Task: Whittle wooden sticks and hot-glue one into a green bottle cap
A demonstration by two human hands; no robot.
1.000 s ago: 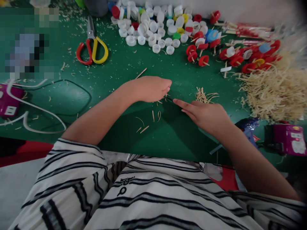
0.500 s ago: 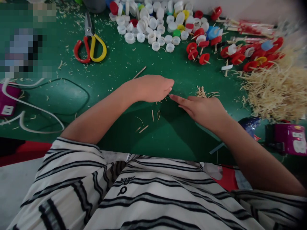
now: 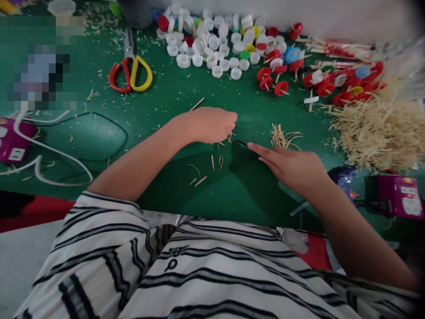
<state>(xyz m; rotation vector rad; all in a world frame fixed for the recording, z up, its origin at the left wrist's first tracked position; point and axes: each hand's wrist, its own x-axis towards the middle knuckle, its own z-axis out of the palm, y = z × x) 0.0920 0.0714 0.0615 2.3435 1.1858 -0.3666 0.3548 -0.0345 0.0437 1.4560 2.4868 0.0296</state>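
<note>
The right hand (image 3: 295,166) has its grip closed on a thin dark tool (image 3: 242,143), the index finger lying along it, the tip pointing to about 9 o'clock. Near that tip is the left hand (image 3: 215,125), bent over with its back uppermost; its grip is hidden, so whether it holds anything cannot be told. A few pale wood shavings (image 3: 229,138) poke out beneath its fingers.

With the hands as clock centre, loose tan strips (image 3: 201,180) lie at 7 o'clock on the green bench (image 3: 166,186), and a small bunch of tan slivers (image 3: 279,136) at 3, just beyond the right hand. A slender metallic rod (image 3: 198,103) shows past the left wrist at 10. Farther out are scissors with one red and one yellow handle (image 3: 130,54) at 10, a pile of mostly white plastic bottle caps (image 3: 213,43) at 12, mainly red caps pierced by wooden sticks (image 3: 325,88) at 2, and a large heap of straw-coloured shavings (image 3: 381,133) at 3.
</note>
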